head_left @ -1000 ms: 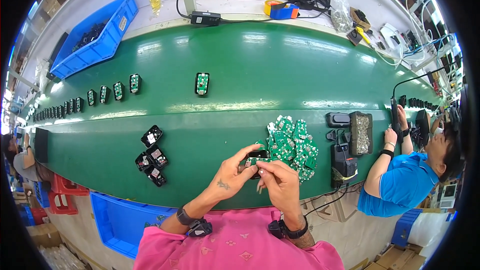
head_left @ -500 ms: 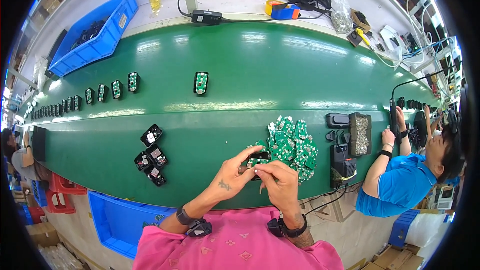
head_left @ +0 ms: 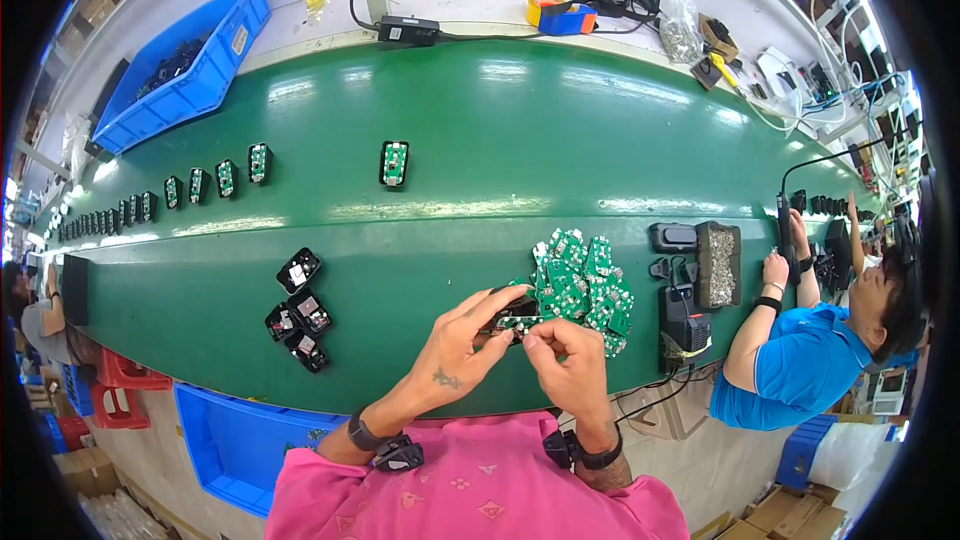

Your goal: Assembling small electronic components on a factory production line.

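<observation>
My left hand is closed around a small black plastic housing, just left of a heap of green circuit boards. A green circuit board sits at the housing's near side, seemingly tilted, with the housing's dark inside showing beyond it. My right hand pinches at the board's right end with thumb and forefinger; its fingertips partly hide the contact. To the left lie several open black housings with parts inside. A housing fitted with a green board stands farther back.
A row of board-fitted housings runs along the left. At right stand a grey tray of small metal parts and a black corded device. A blue bin is back left. A co-worker in blue works at right, holding a corded tool.
My right hand has shifted slightly right and its fingertips now meet the board's end. A small white piece at the fingertips no longer shows. More of the housing's dark inside is visible.
</observation>
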`<state>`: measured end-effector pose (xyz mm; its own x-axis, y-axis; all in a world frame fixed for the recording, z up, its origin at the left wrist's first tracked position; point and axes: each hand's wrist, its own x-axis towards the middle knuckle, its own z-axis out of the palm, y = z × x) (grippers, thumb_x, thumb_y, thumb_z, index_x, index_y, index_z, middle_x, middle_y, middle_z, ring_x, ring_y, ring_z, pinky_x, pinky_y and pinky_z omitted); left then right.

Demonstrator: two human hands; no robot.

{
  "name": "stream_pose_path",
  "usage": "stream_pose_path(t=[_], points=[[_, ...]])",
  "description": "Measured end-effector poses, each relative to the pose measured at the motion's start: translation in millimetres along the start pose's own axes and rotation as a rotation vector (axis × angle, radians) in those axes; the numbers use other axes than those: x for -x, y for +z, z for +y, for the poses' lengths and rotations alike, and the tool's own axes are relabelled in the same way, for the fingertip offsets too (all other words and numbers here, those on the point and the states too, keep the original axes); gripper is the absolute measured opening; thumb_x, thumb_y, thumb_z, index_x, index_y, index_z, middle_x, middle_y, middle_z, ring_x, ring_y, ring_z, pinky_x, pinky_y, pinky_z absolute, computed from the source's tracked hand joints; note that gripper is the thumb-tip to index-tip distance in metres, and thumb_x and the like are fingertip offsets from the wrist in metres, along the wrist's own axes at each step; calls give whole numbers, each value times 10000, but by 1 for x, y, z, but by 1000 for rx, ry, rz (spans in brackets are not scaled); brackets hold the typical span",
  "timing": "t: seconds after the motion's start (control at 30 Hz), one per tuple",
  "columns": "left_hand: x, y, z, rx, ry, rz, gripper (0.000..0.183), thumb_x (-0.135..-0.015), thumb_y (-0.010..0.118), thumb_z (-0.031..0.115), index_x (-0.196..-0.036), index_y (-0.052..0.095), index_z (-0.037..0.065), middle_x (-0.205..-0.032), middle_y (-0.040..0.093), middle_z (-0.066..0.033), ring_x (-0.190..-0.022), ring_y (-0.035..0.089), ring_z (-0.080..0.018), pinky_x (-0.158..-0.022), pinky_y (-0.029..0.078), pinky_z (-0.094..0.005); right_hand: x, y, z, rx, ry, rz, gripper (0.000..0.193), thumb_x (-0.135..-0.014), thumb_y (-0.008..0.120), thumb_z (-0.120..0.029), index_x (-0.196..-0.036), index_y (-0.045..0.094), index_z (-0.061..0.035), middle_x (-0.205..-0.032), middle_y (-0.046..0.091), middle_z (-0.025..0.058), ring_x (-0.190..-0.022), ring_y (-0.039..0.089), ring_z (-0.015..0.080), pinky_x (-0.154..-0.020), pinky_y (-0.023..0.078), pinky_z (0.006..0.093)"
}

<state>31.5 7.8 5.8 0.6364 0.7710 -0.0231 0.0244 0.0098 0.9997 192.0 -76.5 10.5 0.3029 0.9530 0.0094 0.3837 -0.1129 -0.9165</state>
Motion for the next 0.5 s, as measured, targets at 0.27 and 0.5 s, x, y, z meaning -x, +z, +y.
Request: stream_pose_path(t=[0.27,0.5], points=[[-1,-5,2,-228,154,-81,554,-868,600,-16,-1404,518,97,-1210,597,-235,-1018,635,-391,-867,527,-399,-8,-15,-8,16,-3,-143,71,-817,666,-30,-773,650,24,-577,581,47,-477,500,70,-453,388,257],[1,-3,7,-295,159,-82,520,-847,608,-41,-1355,553,52,-1235,596,-197,-1025,647,-304,-871,526,-346,-10,-17,-12,51,-21,-186,80,-817,664,-40,-774,651,27,-569,567,51,-474,488,72,-450,383,260]])
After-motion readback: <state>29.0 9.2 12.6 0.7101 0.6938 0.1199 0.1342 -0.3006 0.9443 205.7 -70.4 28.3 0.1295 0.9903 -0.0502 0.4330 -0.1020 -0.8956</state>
